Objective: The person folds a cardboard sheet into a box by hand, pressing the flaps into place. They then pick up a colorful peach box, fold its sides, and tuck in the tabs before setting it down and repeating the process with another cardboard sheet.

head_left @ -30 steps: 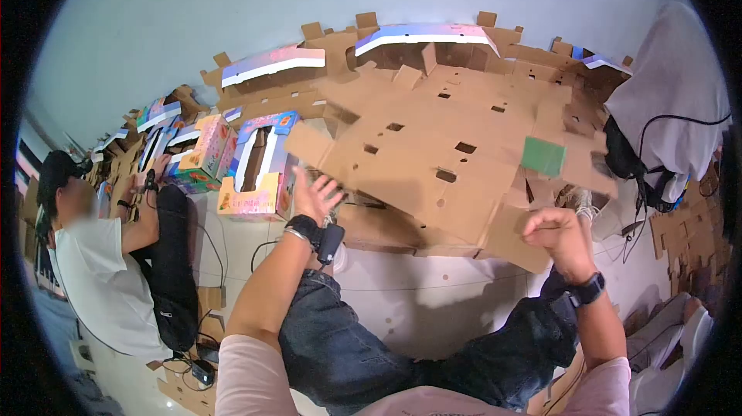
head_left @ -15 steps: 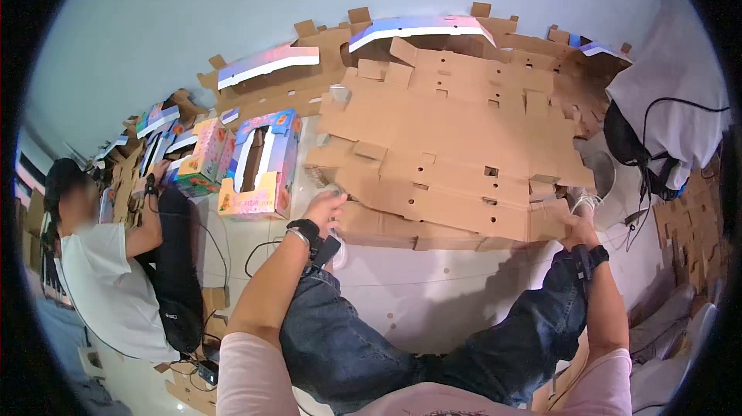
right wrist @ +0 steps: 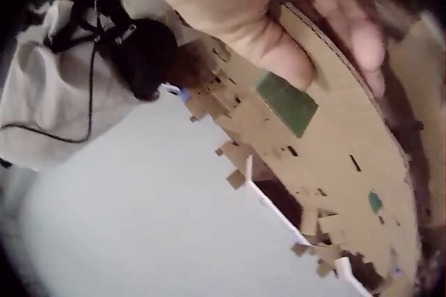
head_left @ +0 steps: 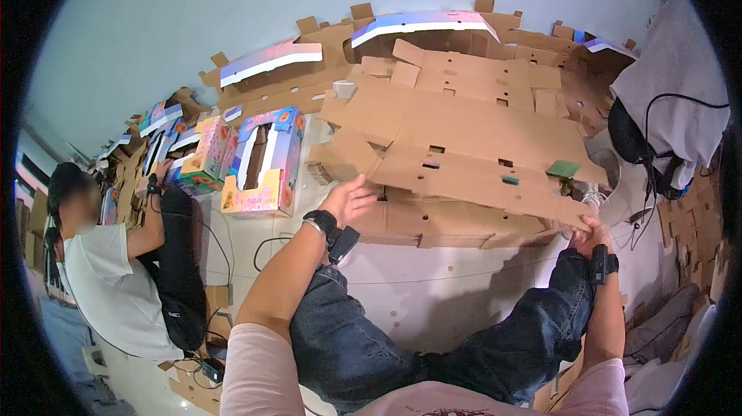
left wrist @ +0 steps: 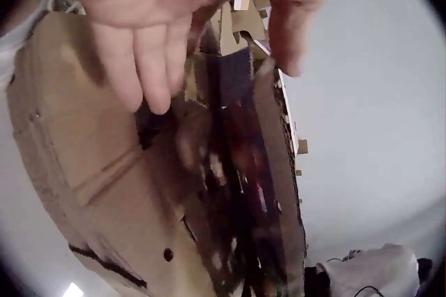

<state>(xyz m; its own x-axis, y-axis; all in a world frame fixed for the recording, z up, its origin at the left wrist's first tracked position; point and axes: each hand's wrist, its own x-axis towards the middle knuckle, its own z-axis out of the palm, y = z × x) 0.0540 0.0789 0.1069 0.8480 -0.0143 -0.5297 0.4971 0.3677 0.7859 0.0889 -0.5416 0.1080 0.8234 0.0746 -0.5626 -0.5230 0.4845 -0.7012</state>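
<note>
My right hand (head_left: 591, 238) pinches the near right corner of a flat brown cardboard box blank (head_left: 464, 130). In the right wrist view, the thumb (right wrist: 289, 64) lies on its upper face and the fingers are under the edge. A green patch (right wrist: 289, 105) shows close to the thumb. The blank's near edge is tilted up from the cardboard stack (head_left: 456, 223). My left hand (head_left: 349, 201) is at the blank's left end with straight fingers. In the left wrist view, its thumb and fingers (left wrist: 150, 67) stand on either side of the raised sheet.
Printed fruit boxes (head_left: 263, 161) stand on the floor at left. Beside them a person in a white shirt (head_left: 116, 284) sits, a hand among cardboard. More cardboard (head_left: 270, 91) leans along the wall. At right are a draped grey cloth (head_left: 657, 83) and a black cable (head_left: 649, 176).
Since half a second ago, my right hand has lifted the blank's near edge and a green patch has come into view. My left hand has moved slightly right, with its fingers now straightened.
</note>
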